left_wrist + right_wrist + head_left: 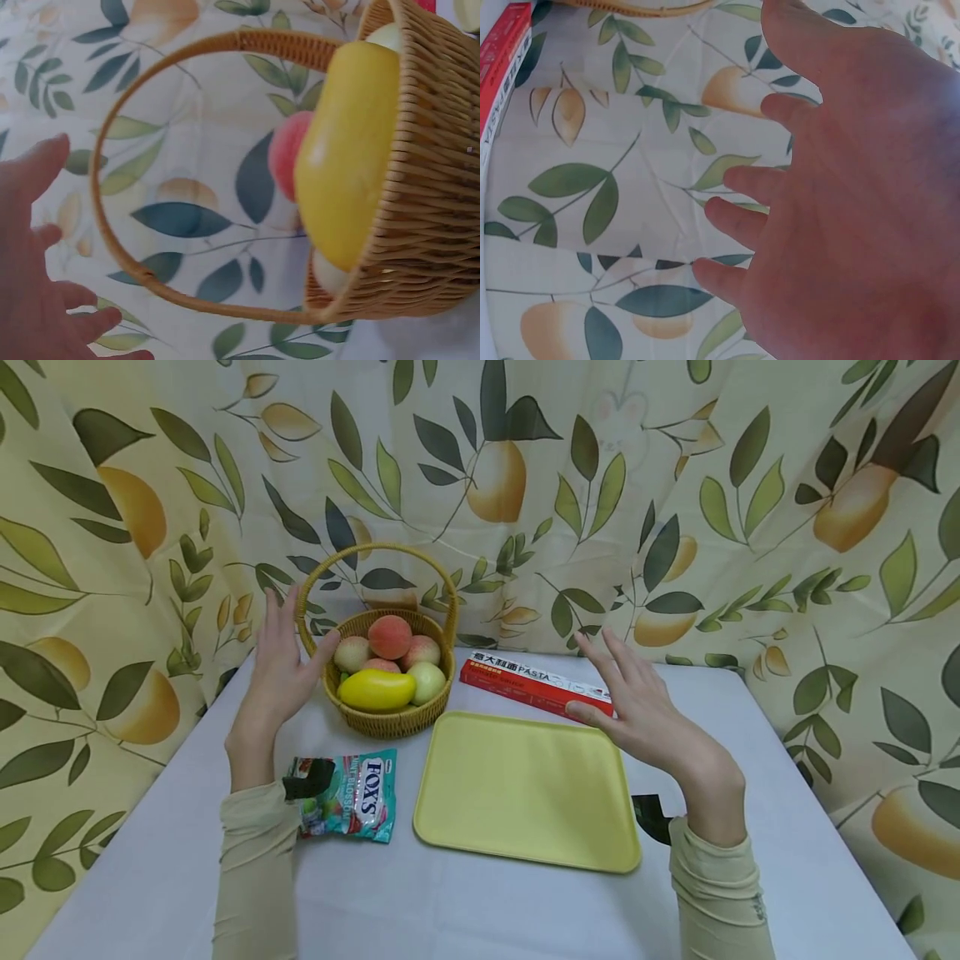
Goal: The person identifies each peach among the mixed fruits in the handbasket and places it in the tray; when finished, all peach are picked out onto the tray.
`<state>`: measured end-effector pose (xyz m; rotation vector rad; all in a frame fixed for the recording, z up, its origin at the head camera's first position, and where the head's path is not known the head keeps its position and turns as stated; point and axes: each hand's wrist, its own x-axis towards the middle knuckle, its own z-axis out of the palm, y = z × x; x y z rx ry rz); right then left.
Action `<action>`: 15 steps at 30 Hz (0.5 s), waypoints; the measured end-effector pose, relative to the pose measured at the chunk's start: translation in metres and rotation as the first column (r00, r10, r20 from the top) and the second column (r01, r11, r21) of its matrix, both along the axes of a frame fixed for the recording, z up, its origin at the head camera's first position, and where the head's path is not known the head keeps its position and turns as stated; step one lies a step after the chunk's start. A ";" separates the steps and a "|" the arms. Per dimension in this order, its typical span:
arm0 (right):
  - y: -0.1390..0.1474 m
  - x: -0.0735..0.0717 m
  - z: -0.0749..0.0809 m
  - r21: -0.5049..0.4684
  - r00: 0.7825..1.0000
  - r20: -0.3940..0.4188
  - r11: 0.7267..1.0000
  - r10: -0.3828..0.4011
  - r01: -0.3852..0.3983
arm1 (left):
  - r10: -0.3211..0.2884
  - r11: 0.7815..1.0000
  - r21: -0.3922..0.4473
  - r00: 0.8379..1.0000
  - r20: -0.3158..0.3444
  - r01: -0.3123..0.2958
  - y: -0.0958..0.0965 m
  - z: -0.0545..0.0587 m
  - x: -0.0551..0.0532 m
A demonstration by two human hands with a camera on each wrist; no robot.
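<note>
L hand [281, 667] & R hand [647, 714] both up, fingers spread, gripping nothing. Tan round wicker basket [390, 724] — prob. keeps roundish red/yellow/green fruit [375, 691] from rolling.

Fox's bag [348, 806] partly covered, basket [435, 172] cropped in left wrist view, pasta box [517, 687] with illegible fine print

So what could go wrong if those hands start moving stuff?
The left hand is near the basket's tall handle, so a bump might tip the basket. The round peach sits on top of the fruit pile, so it could roll off. And the right hand is raised near the red pasta box and the tray, so a quick swipe might knock them.
</note>
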<state>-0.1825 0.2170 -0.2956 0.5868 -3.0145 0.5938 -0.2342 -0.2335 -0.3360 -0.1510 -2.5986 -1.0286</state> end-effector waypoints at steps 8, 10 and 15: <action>-0.011 -0.006 -0.008 0.002 0.999 -0.019 0.999 0.051 -0.051 | -0.030 0.977 0.211 0.996 0.080 0.013 -0.011 -0.029 -0.019; -0.016 -0.010 -0.013 0.006 0.997 -0.029 0.997 0.072 -0.072 | -0.049 0.973 0.230 0.993 0.104 0.024 -0.012 -0.034 -0.022; -0.042 -0.022 -0.030 -0.013 0.984 -0.051 0.986 0.168 -0.169 | -0.079 0.969 0.243 0.987 0.136 0.044 -0.014 -0.036 -0.024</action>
